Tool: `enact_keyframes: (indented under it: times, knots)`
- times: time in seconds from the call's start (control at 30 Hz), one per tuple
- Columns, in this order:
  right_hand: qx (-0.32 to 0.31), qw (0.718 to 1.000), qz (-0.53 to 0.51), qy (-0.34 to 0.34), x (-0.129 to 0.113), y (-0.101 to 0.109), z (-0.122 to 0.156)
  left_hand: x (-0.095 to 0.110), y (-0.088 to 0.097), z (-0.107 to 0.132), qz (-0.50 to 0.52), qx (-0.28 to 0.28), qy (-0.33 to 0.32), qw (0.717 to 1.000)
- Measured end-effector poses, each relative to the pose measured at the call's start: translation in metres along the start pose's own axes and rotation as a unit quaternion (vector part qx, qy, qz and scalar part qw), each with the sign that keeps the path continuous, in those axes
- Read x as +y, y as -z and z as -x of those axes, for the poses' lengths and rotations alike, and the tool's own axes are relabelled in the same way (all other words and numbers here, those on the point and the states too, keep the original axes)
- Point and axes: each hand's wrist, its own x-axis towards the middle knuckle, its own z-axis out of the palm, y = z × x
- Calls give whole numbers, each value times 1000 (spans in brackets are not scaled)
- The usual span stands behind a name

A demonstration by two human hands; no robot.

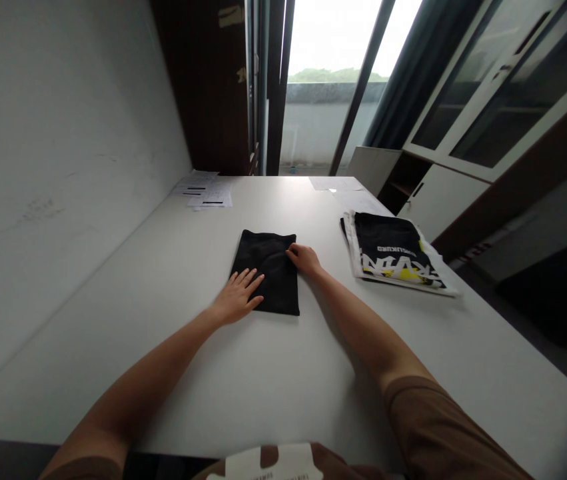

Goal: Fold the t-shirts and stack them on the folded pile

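A folded black cloth [269, 260] lies flat near the middle of the white table [273, 373]. My left hand [237, 295] rests on the cloth's near left corner, fingers stretched out flat. My right hand [304, 257] sits at the cloth's right edge, its fingers curled and pinching the fabric there.
A stack of folded garments [396, 257], black with white and yellow print on top, lies to the right. Printed papers [203, 190] sit at the far left by the wall, more sheets [336, 185] at the far end. Cabinets [463, 133] stand along the right; a window is ahead.
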Motion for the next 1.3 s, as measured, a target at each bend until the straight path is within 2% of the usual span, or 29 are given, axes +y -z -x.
enact_keyframes:
  times: [1.3]
  knots:
    - [2, 1000, 3, 6, 2, -2, -1, -2, -4, 0, -3, 7, -2, 1000]
